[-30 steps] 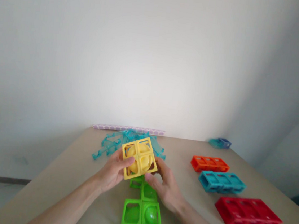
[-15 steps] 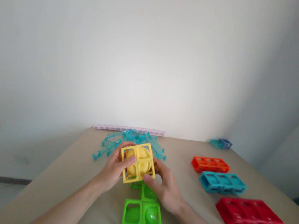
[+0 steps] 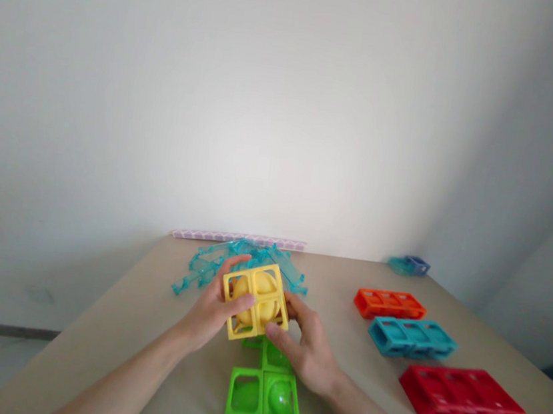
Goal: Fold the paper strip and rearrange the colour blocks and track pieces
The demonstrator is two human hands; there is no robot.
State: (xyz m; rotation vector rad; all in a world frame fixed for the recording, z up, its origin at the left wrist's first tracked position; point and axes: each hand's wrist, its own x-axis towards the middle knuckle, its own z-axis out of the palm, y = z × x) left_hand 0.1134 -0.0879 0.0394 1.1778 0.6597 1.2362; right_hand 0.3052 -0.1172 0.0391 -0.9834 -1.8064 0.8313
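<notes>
Between my two hands a yellow open-sided block [image 3: 268,281] is held up, tilted, with two-by-two windows facing me and rounded yellow shapes inside. My left hand [image 3: 216,307] grips its left side, thumb across the front and one finger raised behind. On the right, my right hand [image 3: 307,348] pinches the lower right corner, thumb at the front; its other fingers are partly hidden behind the block. Below lie joined green blocks [image 3: 262,403] of the same kind on the table, their far part covered by the yellow block.
A loose pile of translucent blue track pieces [image 3: 208,269] lies behind my hands, before a patterned purple strip [image 3: 240,238] at the wall. Rightward stand orange [image 3: 390,305], teal [image 3: 411,338] and red [image 3: 460,394] block rows. A dark blue block [image 3: 418,266] is at the far right corner.
One finger of my left hand has lifted off behind the yellow block, and its thumb has shifted slightly right and down. The block and my right hand are almost unmoved.
</notes>
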